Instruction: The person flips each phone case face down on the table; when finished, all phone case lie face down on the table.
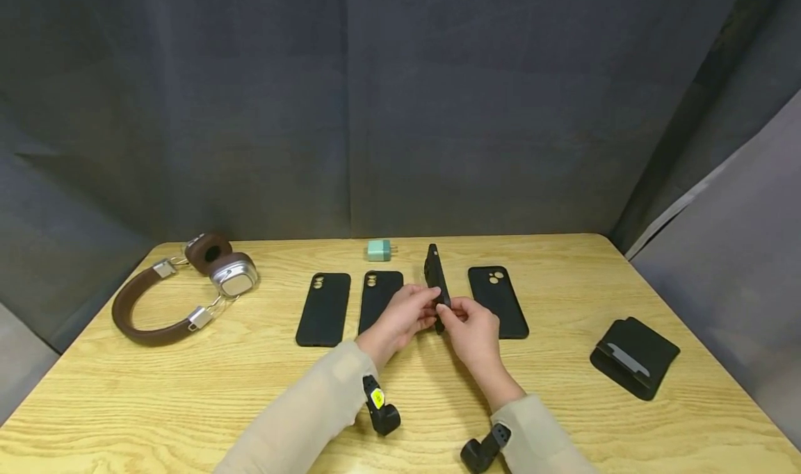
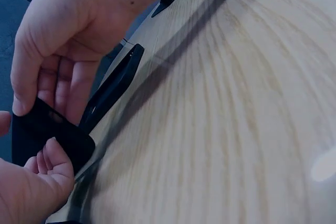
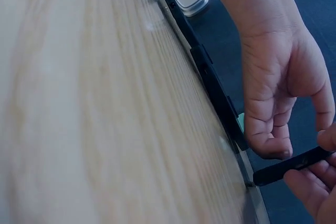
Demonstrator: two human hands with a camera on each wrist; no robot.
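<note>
With the fingers of the left hand (image 1: 400, 314) and right hand (image 1: 473, 331) clamped on the near end of the black phone case (image 1: 438, 274) between them, pinch the rim evenly and hold it clear of the flat phone case (image 1: 500, 306) beside the right fingers.

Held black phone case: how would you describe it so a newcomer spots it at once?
On the wooden table, find the three flat cases. Between the middle and rightmost of them, the black phone case is in the grip of the left hand and right hand. Unlike those neighbours, it is held up, nearly edge-on to the head view.
</note>
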